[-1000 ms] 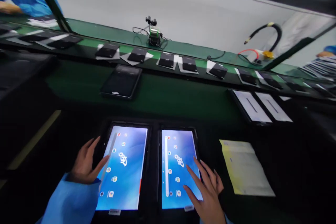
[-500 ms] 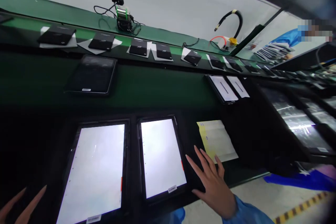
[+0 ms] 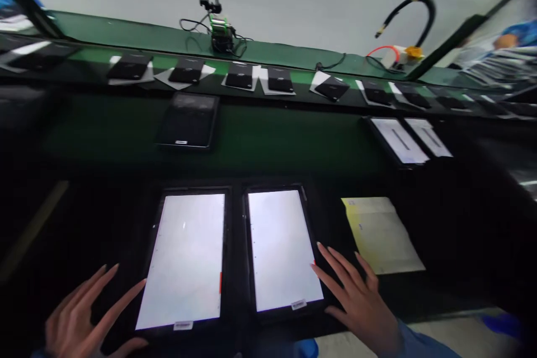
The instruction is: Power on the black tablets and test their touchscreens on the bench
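Two tablets lie side by side in front of me, both lit with blank white screens: a left tablet and a right tablet. Each has a small label on its lower bezel and a red mark near the screen's right edge. My left hand is open, its index fingertip at the left tablet's left edge. With fingers spread, my right hand reaches over the right edge of the right tablet, one fingertip at the red mark. Whether either fingertip presses the glass, I cannot tell. A yellow-edged paper sheet lies beside the right hand.
Behind the tablets, a dark tablet rests on the green surface. Farther right are lit tablets. Several black devices on white papers line the back shelf. A cabled device and a bent black hose stand behind; a co-worker's sleeve shows far right.
The view has swung left, so things sit farther right. My left hand has come further into view and up to the left tablet. My right hand's index finger has moved onto the right tablet's edge.
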Demonstrator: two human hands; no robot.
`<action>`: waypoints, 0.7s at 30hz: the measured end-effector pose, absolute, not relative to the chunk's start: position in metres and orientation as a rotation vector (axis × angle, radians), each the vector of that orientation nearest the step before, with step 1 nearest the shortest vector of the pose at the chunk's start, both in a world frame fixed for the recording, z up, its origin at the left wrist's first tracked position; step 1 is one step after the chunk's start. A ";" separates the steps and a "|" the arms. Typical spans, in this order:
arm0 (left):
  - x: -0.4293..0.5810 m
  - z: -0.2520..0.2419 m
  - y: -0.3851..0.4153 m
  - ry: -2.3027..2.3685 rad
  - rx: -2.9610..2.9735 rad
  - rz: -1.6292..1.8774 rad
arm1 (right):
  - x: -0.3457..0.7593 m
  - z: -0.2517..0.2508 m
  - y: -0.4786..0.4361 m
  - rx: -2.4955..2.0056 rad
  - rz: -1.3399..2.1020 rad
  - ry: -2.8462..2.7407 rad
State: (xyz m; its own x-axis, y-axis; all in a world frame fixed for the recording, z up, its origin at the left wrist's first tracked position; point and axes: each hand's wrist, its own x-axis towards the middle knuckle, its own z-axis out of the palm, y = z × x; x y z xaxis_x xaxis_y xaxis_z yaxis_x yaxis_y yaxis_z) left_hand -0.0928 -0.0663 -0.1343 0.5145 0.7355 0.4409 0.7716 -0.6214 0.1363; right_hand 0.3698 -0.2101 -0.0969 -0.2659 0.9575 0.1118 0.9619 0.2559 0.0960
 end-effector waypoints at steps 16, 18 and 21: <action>-0.017 -0.118 -0.082 -0.842 -2.905 -0.776 | 0.341 -0.104 -0.199 -1.828 -0.092 -2.414; 0.004 -0.111 -0.082 -0.565 -2.921 -0.687 | 0.335 -0.101 -0.194 -1.798 -0.108 -2.454; 0.022 -0.107 -0.077 -0.452 -2.996 -0.589 | 0.335 -0.095 -0.193 -1.836 -0.149 -2.474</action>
